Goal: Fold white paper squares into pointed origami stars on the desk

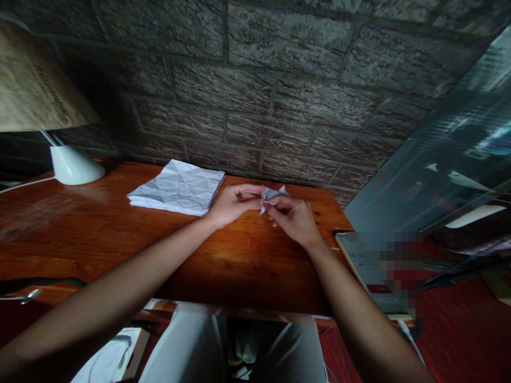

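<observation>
We hold a small folded paper (271, 196) between both hands, just above the far half of the wooden counter (120, 234). Our left hand (231, 205) pinches its left side and our right hand (293, 218) pinches its right and lower edge, so each grip is clenched on the paper. We judge the piece to be very light, thin and easily crumpled or torn. It likely holds a crease well, so it is best taken at the folded edges with fingertips, not at the loose pointed flaps that stick up.

Left of our hands a stack of creased sheets (178, 187) lies flat on the counter, with a white lamp base (75, 165) beyond it. Our fingers cover most of the folded paper, so we cannot make out its shape or how many layers it has. A flat item (367, 266) at the counter's right edge is blurred and unreadable.
</observation>
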A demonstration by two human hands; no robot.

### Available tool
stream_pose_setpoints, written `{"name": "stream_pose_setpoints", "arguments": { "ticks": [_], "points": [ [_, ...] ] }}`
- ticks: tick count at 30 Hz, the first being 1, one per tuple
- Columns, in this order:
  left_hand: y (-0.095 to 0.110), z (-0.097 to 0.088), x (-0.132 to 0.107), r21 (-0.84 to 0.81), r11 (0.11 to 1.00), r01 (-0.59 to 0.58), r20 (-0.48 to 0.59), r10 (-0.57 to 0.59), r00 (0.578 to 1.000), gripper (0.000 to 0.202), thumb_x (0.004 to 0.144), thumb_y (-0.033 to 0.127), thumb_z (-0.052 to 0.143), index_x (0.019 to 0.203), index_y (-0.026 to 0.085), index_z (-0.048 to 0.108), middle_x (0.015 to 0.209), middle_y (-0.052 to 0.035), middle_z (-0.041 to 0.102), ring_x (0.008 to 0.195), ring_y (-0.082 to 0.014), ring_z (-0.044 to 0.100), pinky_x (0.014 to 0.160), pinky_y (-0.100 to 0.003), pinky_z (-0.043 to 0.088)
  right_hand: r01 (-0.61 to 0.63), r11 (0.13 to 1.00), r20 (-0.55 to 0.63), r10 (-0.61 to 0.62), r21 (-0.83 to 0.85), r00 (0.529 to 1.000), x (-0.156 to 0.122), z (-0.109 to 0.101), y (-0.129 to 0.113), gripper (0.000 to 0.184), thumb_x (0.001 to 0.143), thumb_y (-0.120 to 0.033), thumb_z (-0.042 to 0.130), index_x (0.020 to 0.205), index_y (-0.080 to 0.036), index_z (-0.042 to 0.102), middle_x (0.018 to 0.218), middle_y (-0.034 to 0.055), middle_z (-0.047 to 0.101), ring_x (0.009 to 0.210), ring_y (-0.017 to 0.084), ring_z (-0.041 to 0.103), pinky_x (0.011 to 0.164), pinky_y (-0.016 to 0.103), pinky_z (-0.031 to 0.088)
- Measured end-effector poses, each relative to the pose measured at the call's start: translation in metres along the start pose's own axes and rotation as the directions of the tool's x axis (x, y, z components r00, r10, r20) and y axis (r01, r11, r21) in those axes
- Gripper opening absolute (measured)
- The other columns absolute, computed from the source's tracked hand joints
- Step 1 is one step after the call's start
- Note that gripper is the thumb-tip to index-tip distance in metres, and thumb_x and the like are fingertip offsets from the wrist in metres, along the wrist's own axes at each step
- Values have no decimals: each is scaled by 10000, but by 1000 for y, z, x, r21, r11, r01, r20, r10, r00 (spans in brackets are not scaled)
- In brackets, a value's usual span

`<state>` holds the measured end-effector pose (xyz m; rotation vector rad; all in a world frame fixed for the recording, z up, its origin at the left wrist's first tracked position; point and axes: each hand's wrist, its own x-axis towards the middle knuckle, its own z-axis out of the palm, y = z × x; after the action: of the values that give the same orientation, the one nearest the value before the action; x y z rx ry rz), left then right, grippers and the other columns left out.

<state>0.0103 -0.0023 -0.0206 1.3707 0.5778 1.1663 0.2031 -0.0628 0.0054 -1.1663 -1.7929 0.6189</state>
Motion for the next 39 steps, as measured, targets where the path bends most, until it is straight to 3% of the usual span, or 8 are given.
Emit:
{"name": "stream_pose_setpoints", "arguments": {
  "ticks": [8, 24, 30, 34, 39],
  "points": [
    [8, 2, -4, -6, 1000, 29, 18, -28, 999, 439, 677, 381, 959, 1033, 163, 822, 1067, -95, 827, 935, -248, 793, 934, -497, 662, -14, 1000, 8, 14, -20, 1000, -1, 0, -2, 252, 927, -451, 686, 865, -219, 765, 663, 1, 738, 487, 147, 692, 512, 230, 506],
    [6, 4, -3, 69, 998, -5, 10, 4, 1000, 408, 696, 423, 937, 969, 167, 777, 939, -52, 799, 828, -187, 765, 790, -373, 678, -18, 993, -32, 14, -120, 999, -1, 4, 3, 186, 903, -321, 653, 791, -235, 773, 607, -20, 718, 496, 145, 676, 539, 235, 498],
    [7, 5, -2, 7, 1000, 7, -1, -7, 1000, 569, 685, 383, 949, 1172, 200, 717, 935, -20, 779, 836, -169, 753, 748, -316, 658, -5, 995, -38, 1, -95, 999, 0, 4, 3, 241, 938, -397, 651, 850, -233, 805, 654, -9, 749, 500, 149, 682, 546, 245, 494],
    [9, 6, -4, -24, 997, 75, -18, -76, 997, 576, 685, 396, 947, 1178, 198, 725, 963, -38, 781, 875, -183, 752, 735, -298, 642, 13, 994, 9, -12, -107, 1000, 1, 3, 2, 236, 965, -375, 616, 934, -246, 811, 708, 0, 776, 545, 160, 708, 587, 256, 515],
    [10, 4, -4, -26, 994, 104, -36, -104, 994, 634, 660, 358, 961, 1226, 224, 710, 906, 4, 745, 843, -161, 731, 749, -300, 628, 42, 991, 50, -36, -126, 998, 1, 3, 0, 247, 988, -336, 585, 975, -250, 817, 722, -9, 754, 549, 146, 682, 617, 259, 510]
  ]
}}
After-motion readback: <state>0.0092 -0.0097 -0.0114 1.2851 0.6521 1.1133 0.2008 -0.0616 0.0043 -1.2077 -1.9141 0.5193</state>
